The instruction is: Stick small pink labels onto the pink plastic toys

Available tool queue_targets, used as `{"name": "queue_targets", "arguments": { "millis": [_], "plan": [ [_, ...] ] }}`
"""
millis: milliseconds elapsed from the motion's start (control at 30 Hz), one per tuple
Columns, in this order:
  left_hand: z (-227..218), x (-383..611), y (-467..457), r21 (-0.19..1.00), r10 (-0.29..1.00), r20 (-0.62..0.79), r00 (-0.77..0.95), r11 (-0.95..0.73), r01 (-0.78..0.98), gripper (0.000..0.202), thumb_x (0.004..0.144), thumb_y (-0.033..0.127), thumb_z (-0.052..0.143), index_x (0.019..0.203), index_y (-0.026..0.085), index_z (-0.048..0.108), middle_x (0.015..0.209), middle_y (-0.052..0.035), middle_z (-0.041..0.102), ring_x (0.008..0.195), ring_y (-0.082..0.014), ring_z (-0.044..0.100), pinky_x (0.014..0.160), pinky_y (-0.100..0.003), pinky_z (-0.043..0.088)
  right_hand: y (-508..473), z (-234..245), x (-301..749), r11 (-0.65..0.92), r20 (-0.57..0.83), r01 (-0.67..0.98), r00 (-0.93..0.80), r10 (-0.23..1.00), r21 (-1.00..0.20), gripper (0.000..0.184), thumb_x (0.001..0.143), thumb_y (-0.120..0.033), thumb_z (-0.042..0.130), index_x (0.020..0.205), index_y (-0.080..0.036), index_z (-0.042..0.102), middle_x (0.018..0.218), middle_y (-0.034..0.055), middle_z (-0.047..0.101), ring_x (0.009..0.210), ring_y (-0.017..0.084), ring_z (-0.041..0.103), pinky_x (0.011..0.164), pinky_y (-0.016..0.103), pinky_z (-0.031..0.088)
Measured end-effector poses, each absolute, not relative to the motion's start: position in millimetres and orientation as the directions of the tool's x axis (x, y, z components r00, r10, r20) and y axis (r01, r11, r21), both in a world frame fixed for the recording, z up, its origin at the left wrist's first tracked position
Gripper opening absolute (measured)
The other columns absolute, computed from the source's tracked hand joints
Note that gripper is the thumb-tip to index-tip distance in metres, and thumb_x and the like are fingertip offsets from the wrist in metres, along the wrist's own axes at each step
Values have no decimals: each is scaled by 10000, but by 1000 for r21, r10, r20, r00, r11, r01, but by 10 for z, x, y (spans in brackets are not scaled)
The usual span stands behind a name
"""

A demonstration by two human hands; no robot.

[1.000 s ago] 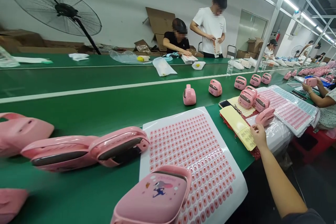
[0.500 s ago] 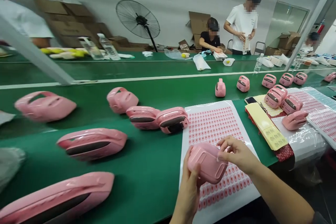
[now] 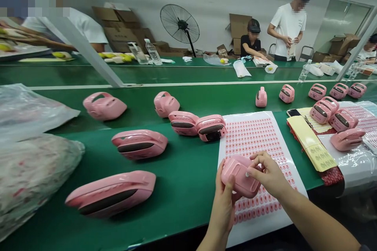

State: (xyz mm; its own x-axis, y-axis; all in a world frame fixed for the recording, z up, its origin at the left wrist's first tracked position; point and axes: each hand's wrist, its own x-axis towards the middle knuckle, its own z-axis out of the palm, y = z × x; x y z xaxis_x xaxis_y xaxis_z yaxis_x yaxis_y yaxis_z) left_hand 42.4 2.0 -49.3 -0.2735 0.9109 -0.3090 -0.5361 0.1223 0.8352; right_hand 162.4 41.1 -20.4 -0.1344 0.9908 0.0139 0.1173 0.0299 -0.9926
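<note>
my left hand (image 3: 224, 200) and right hand (image 3: 268, 174) are both closed on a pink case (image 3: 240, 176), the left cupping it from beneath and the right pinching its upper edge from the side. the case is held over the lower part of a sticker sheet (image 3: 259, 229) printed with rows of small pink labels; i can't tell whether it touches. the sheet lies on a green bench (image 3: 182, 200). more cases (image 3: 140, 144) sit scattered to my left, some tilted on their sides, and others stand in a line further along. yellow sheets (image 3: 312, 145) lie just right of the sticker sheet, and bulging plastic bags (image 3: 26, 172) lie at the far left edge.
</note>
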Motion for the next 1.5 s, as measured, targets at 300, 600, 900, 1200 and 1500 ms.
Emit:
{"name": "queue_targets", "arguments": {
  "millis": [300,600,900,1200,1500],
  "plan": [
    [-516,409,38,812,900,-324,-292,106,-574,820,656,546,725,1362,313,381,1287,-118,555,987,-279,635,681,-354,570,283,-287,1532,526,532,362,-94,842,-769,79,776,-197,579,714,-232,612,976,87,546,962,242,544,839,436,472],
    [-401,343,185,639,802,-511,-309,113,-761,449,901,487,383,1199,222,590,902,-50,717,818,-221,662,698,-345,556,107,-587,2485,525,575,474,-49,817,-707,305,879,-188,467,1177,-255,460,994,73,576,835,199,639,797,407,531],
    [-498,347,221,567,815,-529,-238,131,-813,309,931,303,385,1050,226,660,839,-34,713,708,-189,661,547,-310,565,-406,-1342,2883,542,591,707,-216,777,-455,405,915,-163,432,1311,-244,417,994,104,630,921,231,659,779,374,596],
    [-583,339,281,479,812,-530,-244,50,-876,402,916,435,333,1098,214,615,918,-81,677,698,-234,670,490,-373,578,-423,-1431,2707,511,649,699,-88,756,-500,395,922,-146,412,1294,-270,453,874,63,617,749,196,650,681,346,595],
    [-640,408,175,226,891,-453,-27,85,-970,506,930,441,323,1352,177,411,1027,-166,676,814,-286,693,600,-377,594,-87,-495,2063,204,119,-241,327,938,-949,414,727,-294,729,1080,-262,516,782,-30,522,680,116,561,690,275,558]
  ]
}}
